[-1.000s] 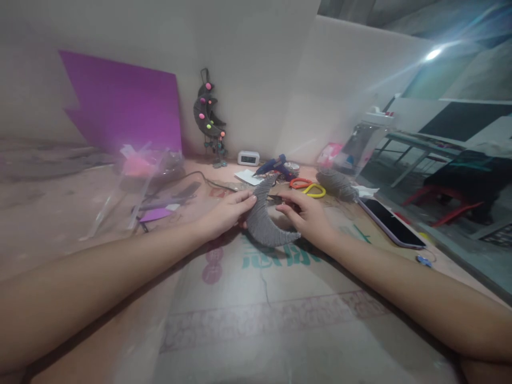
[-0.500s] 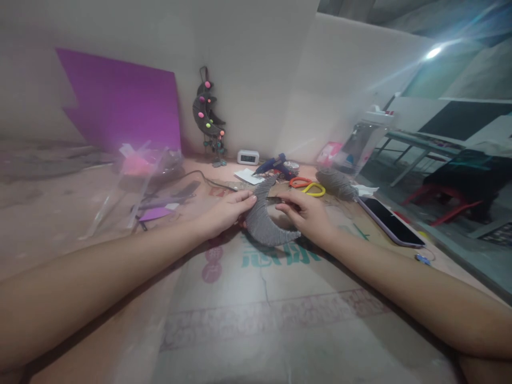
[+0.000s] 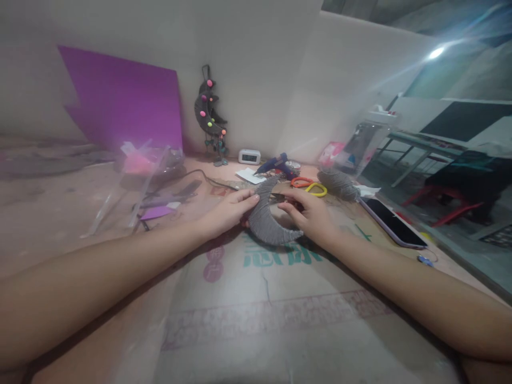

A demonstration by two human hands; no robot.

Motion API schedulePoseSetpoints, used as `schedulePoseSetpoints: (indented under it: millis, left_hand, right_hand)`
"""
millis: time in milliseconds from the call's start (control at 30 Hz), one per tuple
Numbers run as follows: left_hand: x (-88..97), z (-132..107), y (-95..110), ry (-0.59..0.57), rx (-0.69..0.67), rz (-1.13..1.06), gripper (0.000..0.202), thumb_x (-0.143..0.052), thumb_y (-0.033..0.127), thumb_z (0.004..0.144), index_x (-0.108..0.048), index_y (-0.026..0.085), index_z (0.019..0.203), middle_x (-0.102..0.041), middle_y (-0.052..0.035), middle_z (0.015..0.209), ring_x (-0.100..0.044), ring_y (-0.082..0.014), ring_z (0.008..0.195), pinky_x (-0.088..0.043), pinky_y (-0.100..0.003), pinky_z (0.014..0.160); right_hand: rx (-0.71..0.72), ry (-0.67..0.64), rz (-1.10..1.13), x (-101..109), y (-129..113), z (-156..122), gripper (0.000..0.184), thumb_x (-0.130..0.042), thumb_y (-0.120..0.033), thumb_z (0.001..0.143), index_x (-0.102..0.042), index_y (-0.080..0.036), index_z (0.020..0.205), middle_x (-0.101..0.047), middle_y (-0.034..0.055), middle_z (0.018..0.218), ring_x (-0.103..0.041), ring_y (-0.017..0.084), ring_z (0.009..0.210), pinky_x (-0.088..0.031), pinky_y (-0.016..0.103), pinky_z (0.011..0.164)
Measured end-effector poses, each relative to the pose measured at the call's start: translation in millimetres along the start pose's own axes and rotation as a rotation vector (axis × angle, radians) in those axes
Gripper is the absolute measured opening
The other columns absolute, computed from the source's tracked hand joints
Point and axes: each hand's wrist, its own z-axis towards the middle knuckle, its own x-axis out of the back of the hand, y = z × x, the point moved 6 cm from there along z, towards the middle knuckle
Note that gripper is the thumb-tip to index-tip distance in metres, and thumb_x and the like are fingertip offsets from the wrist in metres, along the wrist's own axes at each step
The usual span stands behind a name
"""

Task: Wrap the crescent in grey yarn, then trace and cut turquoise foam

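Note:
A crescent moon wrapped in grey yarn (image 3: 267,217) is held up over the printed sheet, its lower tip pointing right. My left hand (image 3: 236,205) grips its outer left edge, thumb on the front and the other fingers partly behind. Inside the curve, my right hand (image 3: 308,210) has its thumb and fingers bent close together. A thin dark shape shows by those fingertips; I cannot make out whether it is held or lies behind them. Scissors with orange and yellow handles (image 3: 316,189) lie just beyond the right hand, their blades hidden. A blue glue gun (image 3: 272,163) rests behind the crescent.
A grey yarn ball (image 3: 339,185) and a phone (image 3: 394,223) lie to the right. At the back stand a small white clock (image 3: 249,156) and a purple board (image 3: 124,101). A dark moon ornament with pompoms (image 3: 208,109) hangs on the wall. Purple scraps (image 3: 157,213) lie left.
The whole view has shifted slightly. My right fingers have moved a little at the crescent's inner edge; the left hand keeps the same grip.

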Motion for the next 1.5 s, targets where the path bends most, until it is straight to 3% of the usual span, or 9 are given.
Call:
schedulePoseSetpoints:
  millis: [533, 1200, 1500]
  left_hand:
    - [-0.7, -3.7, 6.1, -0.008, -0.065, 0.050, 0.036, -0.072, 0.051, 0.085, -0.058, 0.019, 0.091, -0.051, 0.0050, 0.072, -0.042, -0.0072, 0.054, -0.036, -0.017, 0.046]
    - [0.0, -2.3, 5.6, 0.009, -0.058, 0.072, 0.032, -0.070, 0.046, 0.086, -0.059, 0.017, 0.095, -0.050, 0.0050, 0.071, -0.042, -0.0075, 0.054, -0.034, -0.019, 0.046]
    - [0.4, 0.2, 3.4, 0.021, -0.071, 0.059, 0.029, -0.067, 0.044, 0.088, -0.055, 0.019, 0.084, -0.050, 0.0054, 0.066, -0.044, -0.0071, 0.050, -0.040, -0.018, 0.044]
  right_hand:
    - [-0.015, -0.079, -0.033, -7.1, 9.4, 2.0, 0.026, -0.064, -0.032, 0.096, -0.077, -0.021, 0.115, -0.080, 0.0096, 0.105, -0.074, 0.026, 0.093, -0.059, 0.041, 0.087]
    - [0.055, -0.064, -0.098, -4.0, 4.6, 2.4, 0.024, -0.061, -0.032, 0.099, -0.079, -0.018, 0.104, -0.081, 0.0104, 0.097, -0.074, 0.025, 0.086, -0.057, 0.035, 0.078]
    - [0.063, -0.034, -0.029, -4.9, 0.9, 0.8, 0.030, -0.062, -0.039, 0.098, -0.076, -0.018, 0.115, -0.080, 0.0098, 0.101, -0.072, 0.022, 0.080, -0.059, 0.035, 0.076]
